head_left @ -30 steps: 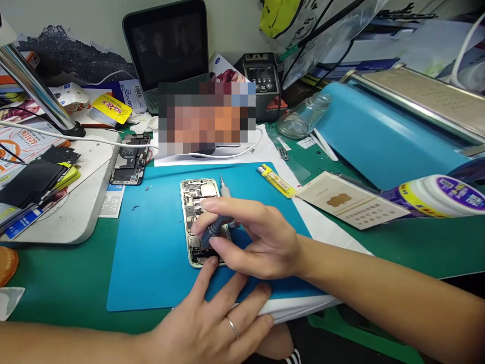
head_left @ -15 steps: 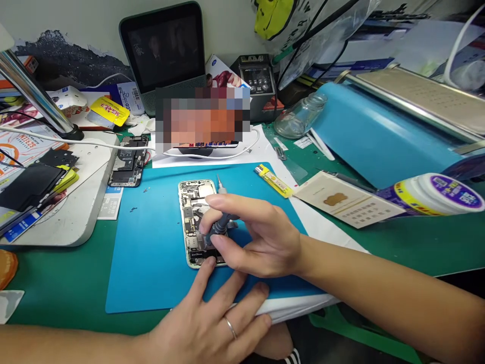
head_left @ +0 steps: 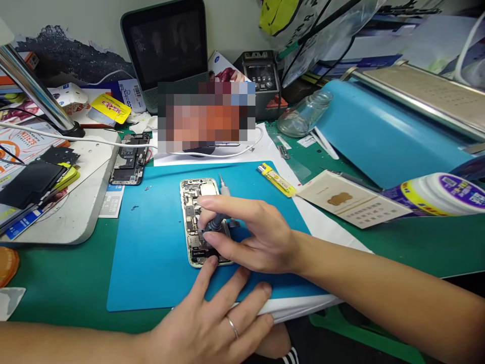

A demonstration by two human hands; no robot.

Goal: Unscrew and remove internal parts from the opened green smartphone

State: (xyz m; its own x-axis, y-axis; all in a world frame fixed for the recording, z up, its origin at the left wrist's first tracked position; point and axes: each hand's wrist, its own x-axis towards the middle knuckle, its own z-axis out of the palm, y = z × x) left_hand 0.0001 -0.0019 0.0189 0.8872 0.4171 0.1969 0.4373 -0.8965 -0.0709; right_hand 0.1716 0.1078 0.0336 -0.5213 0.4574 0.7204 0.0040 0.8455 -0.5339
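Observation:
An opened phone (head_left: pixel 194 222), its circuit boards bare, lies upright on a blue mat (head_left: pixel 147 263). My right hand (head_left: pixel 252 232) is above its right half, with thumb and fingers curled round a dark grey screwdriver (head_left: pixel 219 221); the hand covers part of both. My left hand (head_left: pixel 223 313), a ring on one finger, is spread with its fingers apart. Its index fingertip touches the phone's bottom edge. Just beyond my right fingers, a grey tool with a thin metal tip (head_left: pixel 224 189) sticks out; its rear is hidden.
Tiny dark bits (head_left: pixel 135 208) lie on the mat's left. Another opened phone (head_left: pixel 129 159) rests by the white lamp base (head_left: pixel 91 202). A yellow packet (head_left: pixel 276 179), a card (head_left: pixel 348 199), a tipped white tub (head_left: pixel 441 194) and a glass jar (head_left: pixel 303 116) are on the right.
My right hand has shifted slightly left over the phone, still holding the screwdriver. My left hand keeps its place at the phone's bottom edge. The whole view has shifted a little.

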